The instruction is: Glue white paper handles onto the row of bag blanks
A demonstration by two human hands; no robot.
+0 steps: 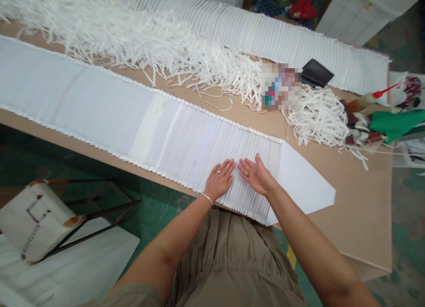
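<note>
A long row of overlapping white sheets lies along the near side of the table, fanned so that only a narrow strip of each shows at its right end. My left hand rests flat on this row, palm down, with a ring and a bracelet. Just to its right, my right hand is over the closely stepped sheets, its palm turned to the left and its thumb raised. Both hands have their fingers stretched out and hold nothing. The last sheet at the right end has a pointed, flap-like shape.
Behind the row lies a heap of white strips, and beyond it another row of stacked sheets. A black piece, a red-tipped bottle and green cloth sit at the right. A stool stands at lower left.
</note>
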